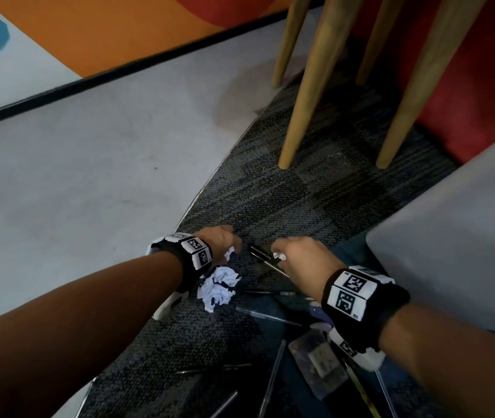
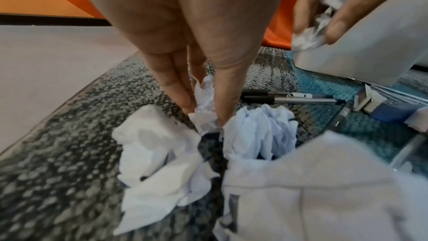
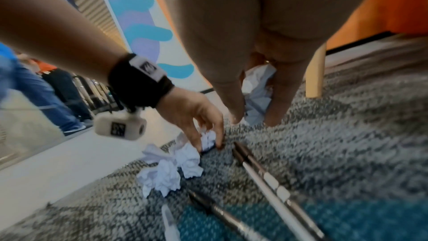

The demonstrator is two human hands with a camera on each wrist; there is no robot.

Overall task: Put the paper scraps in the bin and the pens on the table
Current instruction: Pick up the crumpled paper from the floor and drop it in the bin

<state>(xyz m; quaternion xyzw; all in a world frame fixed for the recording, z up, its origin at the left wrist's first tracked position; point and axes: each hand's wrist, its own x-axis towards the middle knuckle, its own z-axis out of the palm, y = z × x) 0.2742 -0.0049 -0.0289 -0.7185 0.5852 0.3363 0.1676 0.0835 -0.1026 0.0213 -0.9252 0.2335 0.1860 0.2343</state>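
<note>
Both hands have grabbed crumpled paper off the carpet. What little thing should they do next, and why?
Probably lift both hands. The left hand pinches a paper scrap and the right hand holds another scrap, so both look ready to carry off. No bin is in view. More crumpled scraps and pens remain.

1. The paper scraps [image 1: 218,289] are white, matt and rough with creases.
2. The pens [image 3: 261,173] look like smooth plastic, with dark matt grips and paler, faintly glossy barrels.
3. The carpet [image 1: 285,191] is coarse, speckled woven cloth.
4. The chair legs [image 1: 306,95] are smooth, pale wood.
5. The floor [image 1: 89,176] is smooth, matt grey.
</note>
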